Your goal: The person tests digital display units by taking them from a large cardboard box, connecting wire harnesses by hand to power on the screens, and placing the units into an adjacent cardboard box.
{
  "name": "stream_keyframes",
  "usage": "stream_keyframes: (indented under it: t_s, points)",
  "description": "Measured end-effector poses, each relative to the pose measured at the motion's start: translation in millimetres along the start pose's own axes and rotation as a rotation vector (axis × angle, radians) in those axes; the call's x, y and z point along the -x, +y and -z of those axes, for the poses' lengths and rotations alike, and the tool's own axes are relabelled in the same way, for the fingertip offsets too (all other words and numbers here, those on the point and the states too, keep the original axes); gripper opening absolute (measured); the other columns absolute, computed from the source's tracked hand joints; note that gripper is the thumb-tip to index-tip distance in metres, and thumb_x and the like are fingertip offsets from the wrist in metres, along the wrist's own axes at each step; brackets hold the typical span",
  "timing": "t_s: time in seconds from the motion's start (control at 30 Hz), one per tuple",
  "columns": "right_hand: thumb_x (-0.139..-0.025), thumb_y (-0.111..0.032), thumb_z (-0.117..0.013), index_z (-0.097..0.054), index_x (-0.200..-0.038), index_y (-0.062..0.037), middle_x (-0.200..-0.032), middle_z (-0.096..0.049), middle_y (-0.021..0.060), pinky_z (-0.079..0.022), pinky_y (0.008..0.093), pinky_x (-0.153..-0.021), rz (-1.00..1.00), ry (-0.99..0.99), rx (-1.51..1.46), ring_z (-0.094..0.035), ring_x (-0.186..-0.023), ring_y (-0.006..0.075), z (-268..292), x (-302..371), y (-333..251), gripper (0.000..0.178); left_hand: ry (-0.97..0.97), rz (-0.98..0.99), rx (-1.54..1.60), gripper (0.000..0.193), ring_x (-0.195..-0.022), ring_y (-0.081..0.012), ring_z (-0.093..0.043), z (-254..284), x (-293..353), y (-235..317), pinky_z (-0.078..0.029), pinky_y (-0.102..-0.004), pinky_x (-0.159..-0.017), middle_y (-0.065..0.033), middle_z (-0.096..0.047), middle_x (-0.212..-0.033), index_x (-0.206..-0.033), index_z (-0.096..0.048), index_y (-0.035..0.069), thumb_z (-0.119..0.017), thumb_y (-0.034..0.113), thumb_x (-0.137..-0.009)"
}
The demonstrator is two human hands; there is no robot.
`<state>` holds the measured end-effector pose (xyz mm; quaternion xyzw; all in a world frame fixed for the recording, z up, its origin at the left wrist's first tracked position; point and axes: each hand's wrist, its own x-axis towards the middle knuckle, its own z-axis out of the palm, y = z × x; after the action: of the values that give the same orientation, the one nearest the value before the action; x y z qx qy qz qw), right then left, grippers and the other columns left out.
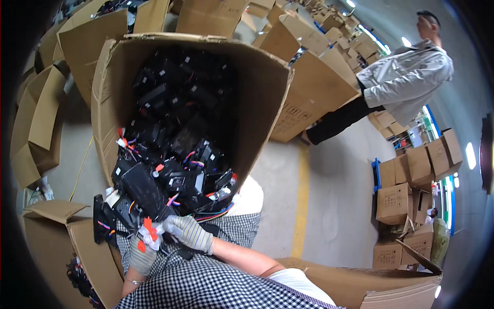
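Low in front of my body, my left hand, in a pale glove, is closed round a bunch of white and orange wire connectors. My right hand, in a striped grey glove, pinches at the same bunch from the right; its fingertips are partly hidden. Just beyond my hands, black plastic units with coloured wires lie heaped at the near edge of a large open carton. Many more black units fill the dark inside of that carton. A black piece juts out left of the heap.
An open carton with black parts stands at my left, another at my lower right. More cartons stand left and behind. A person in a light jacket stands at far right, beyond a yellow floor line. Stacked cartons line the right.
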<state>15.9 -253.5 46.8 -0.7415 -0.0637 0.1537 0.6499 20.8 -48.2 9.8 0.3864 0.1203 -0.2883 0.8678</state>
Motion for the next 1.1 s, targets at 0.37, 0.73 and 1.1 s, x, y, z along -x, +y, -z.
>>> stream_keyframes:
  t_s: [0.37,0.73,1.1]
  points:
    - [-0.081,-0.020,-0.061,-0.033,-0.135,0.0002,-0.132,-0.038,0.0222,-0.032,0.0383,-0.104,0.137,0.792,0.337,-0.040,-0.123,0.0356,27,-49,57,0.064,-0.194,-0.294,-0.976,0.036,-0.082,-0.0093,-0.054,-14,30,21,-0.043,-0.0239,-0.073,-0.0041,-0.061,-0.105,-0.117,-0.056,-0.001,-0.052,0.024,-0.092]
    - [-0.082,-0.019,-0.057,-0.057,-0.109,-0.0032,-0.121,-0.051,0.0168,-0.036,0.0449,-0.100,0.535,-0.152,0.634,-0.042,-0.120,0.0366,-34,-61,9,0.031,-0.294,-0.484,-1.467,0.026,-0.094,-0.0262,-0.059,-5,52,24,-0.047,-0.0362,-0.085,-0.0098,-0.062,-0.102,-0.107,-0.060,0.006,-0.058,0.022,-0.086]
    - [-0.094,-0.023,-0.048,-0.057,-0.112,-0.0019,-0.079,-0.063,0.0125,-0.049,0.0345,-0.065,-0.117,-0.227,-0.029,-0.063,-0.070,0.0267,-12,25,-7,0.029,-0.076,-0.256,-1.391,0.026,-0.090,-0.0267,-0.062,35,56,10,-0.049,-0.0358,-0.083,-0.0117,-0.064,-0.102,-0.108,-0.060,0.005,-0.057,0.017,-0.084]
